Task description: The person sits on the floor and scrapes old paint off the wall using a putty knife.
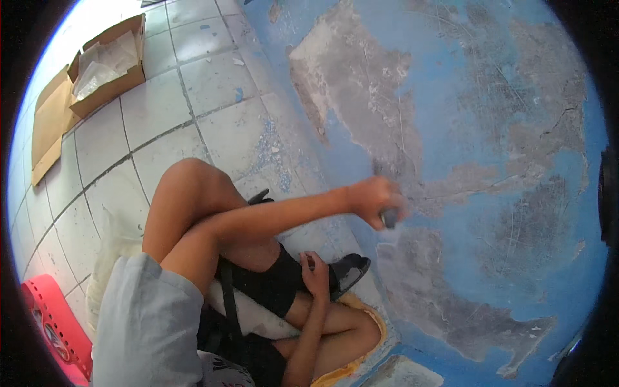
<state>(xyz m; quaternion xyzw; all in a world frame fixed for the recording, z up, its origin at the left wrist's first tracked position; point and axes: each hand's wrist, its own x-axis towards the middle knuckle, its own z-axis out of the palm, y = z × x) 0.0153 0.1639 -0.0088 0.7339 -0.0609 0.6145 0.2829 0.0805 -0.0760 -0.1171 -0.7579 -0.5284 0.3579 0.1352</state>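
Note:
My left hand (379, 200) is blurred and closed around a hand tool (388, 218), whose grey handle end sticks out below the fist. The tool's other end is mostly hidden; a dark blurred patch above the fist could be its blade. Fist and tool are at the blue painted wall (435, 121), where paint has peeled off and grey plaster (367, 72) is bare. My right hand (316, 275) hangs loosely by my lower leg, close to a black shoe (350, 275). Its fingers are slightly curled and apart, with nothing visible in them.
Paint flakes (273, 150) lie on the white floor tiles (154, 109) along the wall's foot. An open cardboard box (111, 89) with clear plastic wrap sits at the upper left. Lower left is a pink plastic item (60, 319). Yellow cloth (382, 321) shows by my bent knee.

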